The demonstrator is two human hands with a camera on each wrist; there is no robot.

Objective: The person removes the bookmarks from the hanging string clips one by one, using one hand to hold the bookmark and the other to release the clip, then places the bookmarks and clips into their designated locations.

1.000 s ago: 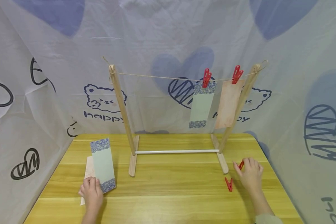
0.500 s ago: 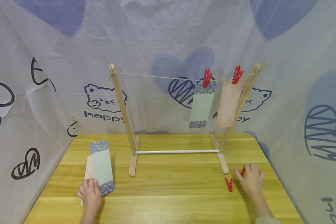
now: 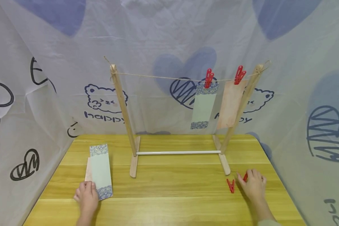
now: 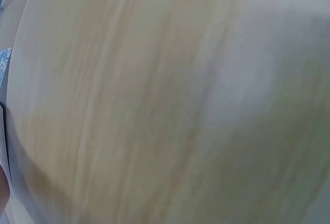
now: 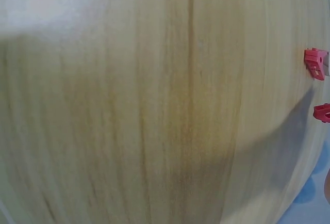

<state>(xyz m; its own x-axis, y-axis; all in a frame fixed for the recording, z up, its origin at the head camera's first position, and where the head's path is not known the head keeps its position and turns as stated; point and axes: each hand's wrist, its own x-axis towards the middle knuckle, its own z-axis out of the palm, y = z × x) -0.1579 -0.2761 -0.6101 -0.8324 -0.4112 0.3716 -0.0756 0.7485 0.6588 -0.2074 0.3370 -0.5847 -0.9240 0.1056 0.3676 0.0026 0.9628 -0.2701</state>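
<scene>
At the lower left of the head view, my left hand [image 3: 86, 197] grips the lower left edge of a pale green paper card [image 3: 100, 171] with blue patterned ends. A pinkish card [image 3: 88, 171] shows partly from beneath it. In the left wrist view only a patterned corner [image 4: 4, 63] appears at the edge. On the right, my right hand [image 3: 255, 186] pinches a red clothespin [image 3: 245, 177] between thumb and fingers. A second red clothespin [image 3: 231, 186] lies on the table just left of that hand; both clothespins also show at the right wrist view's edge.
A wooden stand [image 3: 123, 110] carries a string [image 3: 155, 77] across its two posts, with a white rod [image 3: 178, 153] low between them. Red clothespins hold a green patterned card [image 3: 204, 106] and a pink card [image 3: 232, 105] on the string's right half. Printed cloth hangs around the table.
My left hand has moved slightly left and toward me, drawing the green card over more of the pinkish one. The right hand has shifted slightly toward me with its clothespin.
</scene>
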